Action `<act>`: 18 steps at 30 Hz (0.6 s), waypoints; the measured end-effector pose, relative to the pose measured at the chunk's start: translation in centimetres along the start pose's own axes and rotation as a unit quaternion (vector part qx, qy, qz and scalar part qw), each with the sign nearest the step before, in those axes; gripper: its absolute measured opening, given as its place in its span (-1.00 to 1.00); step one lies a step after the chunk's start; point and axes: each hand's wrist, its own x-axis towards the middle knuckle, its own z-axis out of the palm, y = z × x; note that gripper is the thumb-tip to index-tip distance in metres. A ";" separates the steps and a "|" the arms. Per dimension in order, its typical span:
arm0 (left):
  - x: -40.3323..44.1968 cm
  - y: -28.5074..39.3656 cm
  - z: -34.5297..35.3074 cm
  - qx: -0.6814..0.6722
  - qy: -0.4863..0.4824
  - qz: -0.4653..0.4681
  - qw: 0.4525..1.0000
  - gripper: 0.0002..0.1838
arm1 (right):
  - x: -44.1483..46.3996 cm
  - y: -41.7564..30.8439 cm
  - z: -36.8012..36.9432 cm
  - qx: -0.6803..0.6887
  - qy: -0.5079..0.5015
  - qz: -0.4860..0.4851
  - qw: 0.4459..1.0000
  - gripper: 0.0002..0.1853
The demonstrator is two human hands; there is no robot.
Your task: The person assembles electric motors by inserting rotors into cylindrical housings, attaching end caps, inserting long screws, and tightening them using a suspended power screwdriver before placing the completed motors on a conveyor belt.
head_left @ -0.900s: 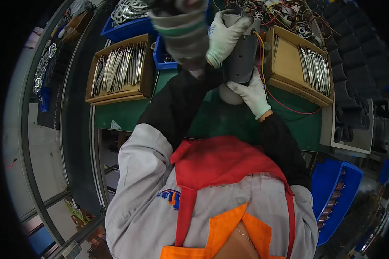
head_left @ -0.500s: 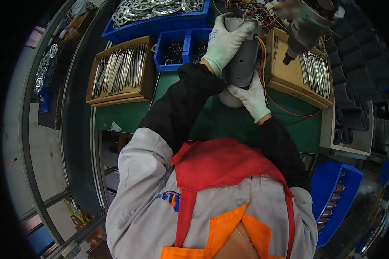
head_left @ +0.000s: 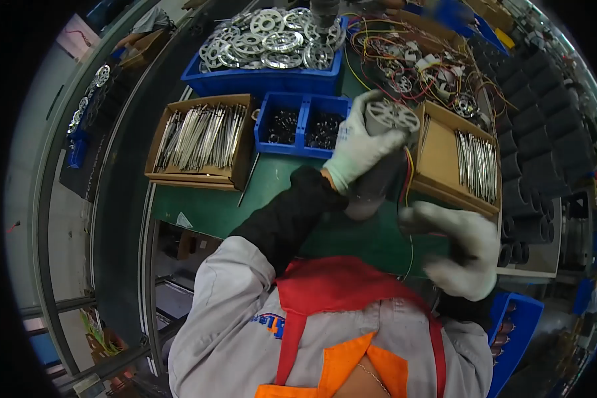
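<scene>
A dark grey cylinder point(head_left: 373, 182) leans on the green bench in front of me, with a spoked metal disc point(head_left: 393, 115) at its upper end. My left hand point(head_left: 361, 142), in a white glove, wraps round the cylinder just below that disc. Red, yellow and black wires point(head_left: 408, 174) run down the cylinder's right side. My right hand point(head_left: 461, 249), also gloved, is off to the right near the bench's front edge, apart from the cylinder. It is blurred, but thumb and fingers are spread with a gap between them, and I see nothing held.
A blue bin point(head_left: 259, 83) of metal discs stands at the back left. Two small blue bins point(head_left: 278, 147) hold dark small parts. Cardboard boxes with long metal rods flank the work, one left point(head_left: 192, 178), one right point(head_left: 444, 174). Tangled wired parts point(head_left: 438, 73) lie behind.
My right hand has left the cylinder's lower end and moved right towards me. My left hand still grips the cylinder, whose disc end now faces up into view. The camera view has shifted.
</scene>
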 end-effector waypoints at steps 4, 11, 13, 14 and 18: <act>-4.1 2.7 0.2 0.074 -0.018 0.045 0.996 0.02 | 9.8 2.1 -2.2 -0.043 0.254 -0.044 0.965 -0.52; -8.0 1.7 -1.0 0.147 -0.007 0.183 0.972 0.14 | 26.4 10.6 1.2 -0.154 0.060 0.022 0.986 -0.16; -7.9 1.6 -0.8 0.123 0.001 0.180 0.976 0.10 | 29.4 11.4 3.6 -0.091 0.046 0.033 0.994 0.03; -7.9 1.5 -0.8 0.126 0.002 0.183 0.975 0.10 | 30.5 11.2 4.9 -0.048 0.036 0.029 0.998 0.08; -8.3 1.2 -1.0 0.148 -0.003 0.157 0.976 0.10 | 30.9 10.9 9.3 0.172 -0.039 -0.033 0.984 -0.33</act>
